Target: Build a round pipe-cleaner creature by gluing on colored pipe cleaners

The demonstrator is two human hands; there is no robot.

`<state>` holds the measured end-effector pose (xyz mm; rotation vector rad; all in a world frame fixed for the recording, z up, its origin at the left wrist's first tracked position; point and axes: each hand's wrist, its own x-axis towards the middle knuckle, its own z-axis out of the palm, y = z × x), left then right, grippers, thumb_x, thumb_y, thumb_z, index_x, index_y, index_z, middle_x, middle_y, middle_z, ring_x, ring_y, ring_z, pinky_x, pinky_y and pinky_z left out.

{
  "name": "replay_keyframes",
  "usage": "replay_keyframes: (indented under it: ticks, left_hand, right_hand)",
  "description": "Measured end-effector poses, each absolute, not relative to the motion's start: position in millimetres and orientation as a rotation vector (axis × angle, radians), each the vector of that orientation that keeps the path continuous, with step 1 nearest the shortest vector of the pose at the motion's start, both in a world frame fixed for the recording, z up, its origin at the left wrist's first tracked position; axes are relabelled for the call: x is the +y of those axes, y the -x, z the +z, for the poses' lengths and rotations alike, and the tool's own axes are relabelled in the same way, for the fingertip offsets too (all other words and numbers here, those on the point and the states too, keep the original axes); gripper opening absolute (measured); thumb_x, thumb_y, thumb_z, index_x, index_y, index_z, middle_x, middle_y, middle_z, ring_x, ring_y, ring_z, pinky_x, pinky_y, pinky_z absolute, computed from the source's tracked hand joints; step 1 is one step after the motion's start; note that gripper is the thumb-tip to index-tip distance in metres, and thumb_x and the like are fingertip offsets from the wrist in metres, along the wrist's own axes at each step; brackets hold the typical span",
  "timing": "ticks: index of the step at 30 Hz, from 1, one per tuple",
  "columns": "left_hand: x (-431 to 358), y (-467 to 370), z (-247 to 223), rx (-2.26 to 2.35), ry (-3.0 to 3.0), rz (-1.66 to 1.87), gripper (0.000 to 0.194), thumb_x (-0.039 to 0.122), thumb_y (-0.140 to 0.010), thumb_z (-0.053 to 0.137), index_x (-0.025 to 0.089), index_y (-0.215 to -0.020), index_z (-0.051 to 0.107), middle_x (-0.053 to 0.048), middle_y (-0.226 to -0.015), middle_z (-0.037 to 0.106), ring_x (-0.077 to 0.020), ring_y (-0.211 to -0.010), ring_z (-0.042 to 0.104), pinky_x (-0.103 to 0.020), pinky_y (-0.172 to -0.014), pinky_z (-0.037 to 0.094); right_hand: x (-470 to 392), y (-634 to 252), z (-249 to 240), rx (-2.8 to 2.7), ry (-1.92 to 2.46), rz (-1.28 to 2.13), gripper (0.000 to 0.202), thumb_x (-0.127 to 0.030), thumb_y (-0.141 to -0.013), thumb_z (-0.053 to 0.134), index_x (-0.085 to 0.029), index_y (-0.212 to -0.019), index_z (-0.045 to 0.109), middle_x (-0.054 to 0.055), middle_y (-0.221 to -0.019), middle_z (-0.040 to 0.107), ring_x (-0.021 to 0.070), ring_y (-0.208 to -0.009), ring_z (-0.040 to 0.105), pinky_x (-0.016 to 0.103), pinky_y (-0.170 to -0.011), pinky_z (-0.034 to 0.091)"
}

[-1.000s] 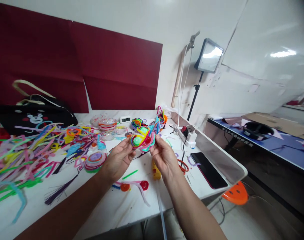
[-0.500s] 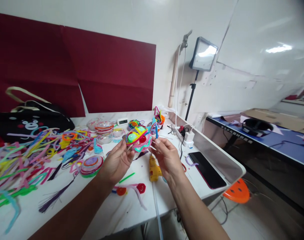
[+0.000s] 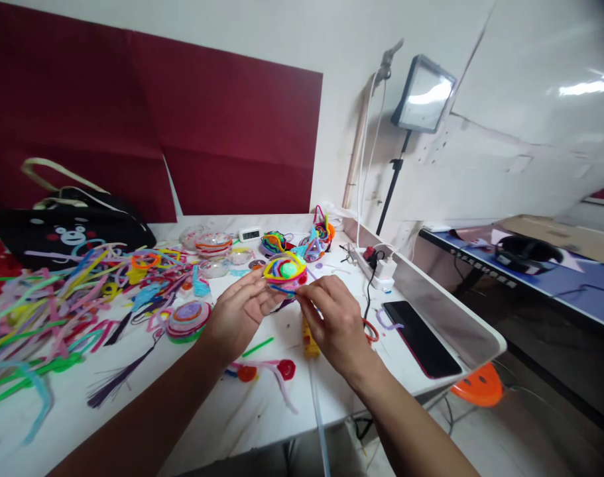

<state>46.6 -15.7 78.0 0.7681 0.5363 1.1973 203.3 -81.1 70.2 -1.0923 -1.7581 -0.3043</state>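
A round ornament (image 3: 286, 267) wound with yellow, red, green and pink fuzzy strips is held up over the white table (image 3: 217, 424). My left hand (image 3: 239, 315) grips its left and lower side. A short blue strip (image 3: 282, 289) lies along the ornament's lower front, its right end pinched between the thumb and fingers of my right hand (image 3: 334, 324). Below my right hand, partly covered by it, is a yellow glue gun (image 3: 309, 341) with a clear stick trailing toward the table's front edge.
Loose fuzzy strips (image 3: 33, 324) and a purple tassel (image 3: 115, 384) cover the left. Finished round pieces (image 3: 187, 319) stand nearby. A phone (image 3: 421, 338) lies right, near a power strip (image 3: 376, 268). A black bag (image 3: 73, 228) sits at the back left.
The ornament has turned, its green centre now facing more to the right. My right hand has brought the blue strip from upright down against the ornament's lower front. The view has shifted slightly.
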Motion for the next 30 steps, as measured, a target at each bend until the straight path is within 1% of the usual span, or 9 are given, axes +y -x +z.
replay_keyframes:
  ticks: [4, 7, 12, 15, 18, 21, 25, 28, 30]
  left_hand:
    - [-18, -44, 76, 0.555, -0.808, 1.176, 0.036, -0.004, -0.069, 0.061, 0.012, -0.101, 0.060, -0.008, -0.091, 0.073, -0.0170, -0.081, 0.070, -0.028, -0.076, 0.059]
    - [-20, -42, 75, 0.566, -0.850, 1.169, 0.043, -0.003, -0.068, 0.067, 0.011, -0.108, 0.058, -0.010, -0.097, 0.073, -0.0173, -0.086, 0.070, -0.028, -0.079, 0.058]
    - [-20, -40, 73, 0.623, -0.858, 1.175, 0.046, 0.002, -0.069, 0.072, 0.010, -0.111, 0.058, -0.010, -0.100, 0.072, -0.0163, -0.084, 0.069, -0.026, -0.078, 0.059]
    - [-19, -39, 70, 0.628, -0.863, 1.186, 0.042, 0.004, -0.068, 0.073, 0.011, -0.108, 0.060, -0.009, -0.099, 0.073, -0.0149, -0.080, 0.069, -0.025, -0.075, 0.059]
    - [-18, -38, 66, 0.604, -0.877, 1.203, 0.036, 0.004, -0.068, 0.074, 0.012, -0.100, 0.061, -0.006, -0.091, 0.073, -0.0138, -0.077, 0.069, -0.022, -0.072, 0.059]
    - [-18, -36, 66, 0.597, -0.868, 1.215, 0.033, 0.002, -0.069, 0.073, 0.013, -0.097, 0.060, -0.003, -0.081, 0.071, -0.0121, -0.070, 0.068, -0.020, -0.066, 0.059]
    - [-16, -31, 67, 0.629, -0.804, 1.207, 0.033, -0.005, -0.073, 0.066, 0.012, -0.100, 0.060, -0.001, -0.072, 0.066, -0.0086, -0.060, 0.064, -0.015, -0.057, 0.057]
    - [-13, -25, 66, 0.629, -0.750, 1.198, 0.032, -0.008, -0.076, 0.060, 0.012, -0.101, 0.060, 0.000, -0.070, 0.064, -0.0067, -0.058, 0.062, -0.011, -0.053, 0.055]
    - [-10, -23, 66, 0.609, -0.713, 1.172, 0.030, -0.009, -0.079, 0.057, 0.012, -0.100, 0.060, 0.000, -0.070, 0.063, -0.0058, -0.057, 0.062, -0.009, -0.053, 0.054]
  right_hand:
    - [-78, -202, 70, -1.822, 1.134, -0.413, 0.015, -0.012, -0.094, 0.050, -0.015, -0.095, 0.065, 0.007, -0.079, 0.059, 0.0199, -0.076, 0.052, 0.033, -0.067, 0.043]
    - [-75, -201, 70, -1.846, 1.145, -0.449, 0.016, -0.012, -0.095, 0.049, -0.015, -0.096, 0.065, 0.007, -0.079, 0.059, 0.0199, -0.076, 0.050, 0.033, -0.067, 0.042]
    - [-72, -198, 67, -1.883, 1.171, -0.457, 0.019, -0.013, -0.096, 0.047, -0.017, -0.097, 0.065, 0.006, -0.080, 0.057, 0.0198, -0.077, 0.049, 0.033, -0.067, 0.040]
    - [-71, -196, 66, -1.903, 1.178, -0.464, 0.020, -0.015, -0.097, 0.046, -0.016, -0.097, 0.066, 0.007, -0.081, 0.058, 0.0199, -0.077, 0.049, 0.033, -0.068, 0.040]
    - [-69, -193, 66, -1.892, 1.181, -0.457, 0.021, -0.017, -0.098, 0.045, -0.016, -0.095, 0.067, 0.007, -0.079, 0.058, 0.0201, -0.076, 0.049, 0.034, -0.068, 0.040]
    - [-69, -191, 67, -1.857, 1.155, -0.345, 0.018, -0.018, -0.097, 0.048, -0.017, -0.095, 0.066, 0.007, -0.082, 0.060, 0.0202, -0.079, 0.052, 0.034, -0.070, 0.043]
    - [-71, -191, 69, -1.713, 1.106, -0.060, 0.009, -0.019, -0.091, 0.059, -0.017, -0.097, 0.065, 0.005, -0.083, 0.063, 0.0186, -0.079, 0.058, 0.032, -0.072, 0.046]
    - [-71, -195, 69, -1.570, 1.098, 0.130, 0.011, -0.021, -0.087, 0.065, -0.019, -0.097, 0.067, 0.002, -0.080, 0.063, 0.0161, -0.075, 0.059, 0.030, -0.071, 0.047]
    - [-69, -200, 68, -1.495, 1.113, 0.214, 0.013, -0.023, -0.084, 0.068, -0.020, -0.096, 0.067, 0.002, -0.082, 0.064, 0.0162, -0.078, 0.061, 0.030, -0.073, 0.047]
